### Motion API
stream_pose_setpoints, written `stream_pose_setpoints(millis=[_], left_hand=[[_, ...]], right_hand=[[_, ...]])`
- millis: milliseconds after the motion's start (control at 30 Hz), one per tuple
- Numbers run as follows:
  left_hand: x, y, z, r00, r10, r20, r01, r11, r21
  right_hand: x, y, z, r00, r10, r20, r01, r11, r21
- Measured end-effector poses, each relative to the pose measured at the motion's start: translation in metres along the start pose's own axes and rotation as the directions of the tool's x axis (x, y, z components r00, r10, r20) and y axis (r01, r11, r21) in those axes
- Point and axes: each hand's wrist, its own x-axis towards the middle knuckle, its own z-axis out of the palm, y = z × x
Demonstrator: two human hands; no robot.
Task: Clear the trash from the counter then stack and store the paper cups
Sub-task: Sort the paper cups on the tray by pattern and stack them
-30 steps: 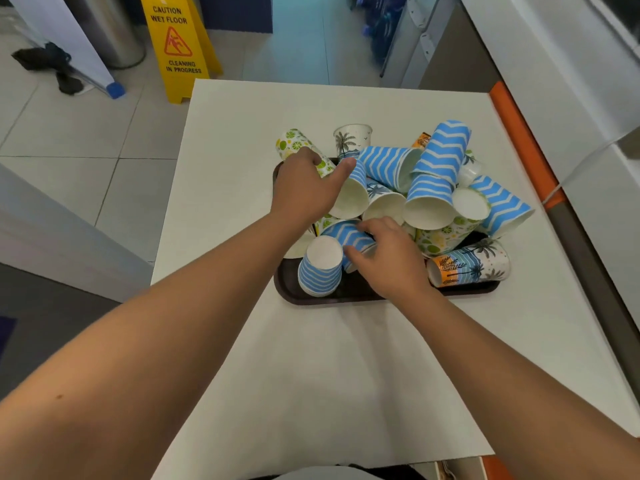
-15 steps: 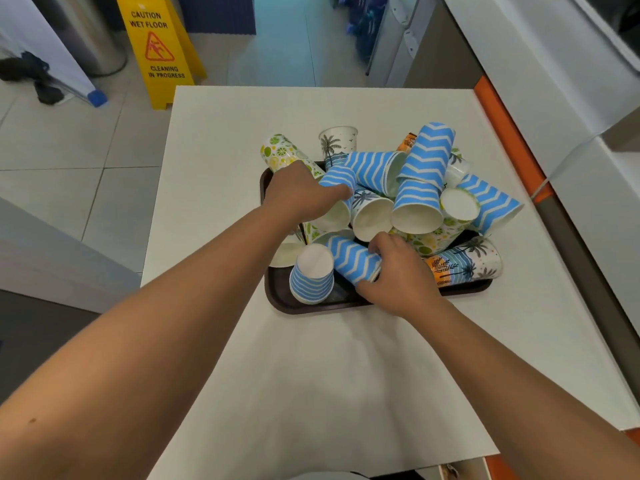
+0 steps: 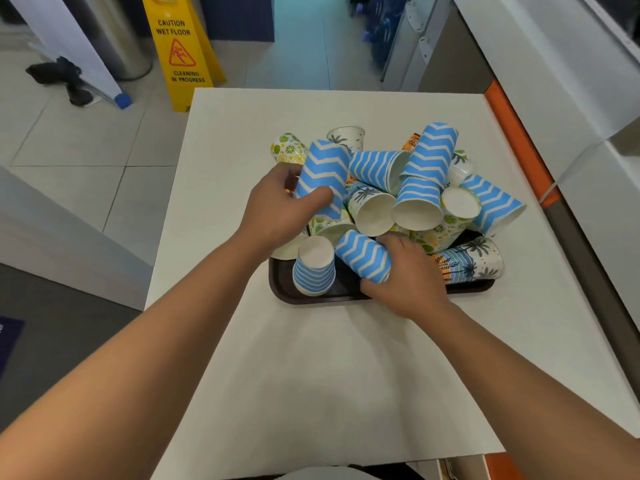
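I cannot see most of the tray (image 3: 313,296): cups cover it. The orange cup (image 3: 411,140) shows only a sliver behind the pile. Both forearms run off the bottom edge. The right palm is hidden.

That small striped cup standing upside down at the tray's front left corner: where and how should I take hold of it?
Take the small upside-down striped cup around its side wall, coming from above and the front-left. It stands mouth down, flat white base up, so there is no rim to hook. That side faces the bare counter, while the chevron cup in the right hand crowds its right.
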Motion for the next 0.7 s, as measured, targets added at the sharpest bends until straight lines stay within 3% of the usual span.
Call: stream_pose_setpoints(millis=[167, 300, 467, 600, 700], left_hand=[[-0.029, -0.02, -0.008, 0.992, 0.111, -0.063, -0.115, 0.992, -0.054], [-0.049, -0.043, -0.008, 0.976, 0.195, -0.095, -0.193, 0.981, 0.022], [-0.06, -0.067, 0.002, 0.983, 0.171, -0.069, -0.166, 0.984, 0.068], [-0.059, -0.079, 0.011, 0.986, 0.168, 0.001, -0.166, 0.977, 0.13], [-0.056, -0.087, 0.016, 0.987, 0.151, 0.047, -0.156, 0.978, 0.141]], right_hand=[[-0.02, -0.014, -0.025, 0.996, 0.073, -0.048, -0.054, 0.946, 0.32], [-0.025, -0.022, -0.047, 0.991, 0.109, -0.075, -0.057, 0.866, 0.497], [-0.009, -0.046, -0.073, 0.962, 0.178, -0.209, 0.025, 0.703, 0.71], [0.002, -0.067, -0.076, 0.945, 0.18, -0.274, 0.124, 0.576, 0.808], [0.004, -0.079, -0.064, 0.958, 0.124, -0.258, 0.135, 0.599, 0.789]])
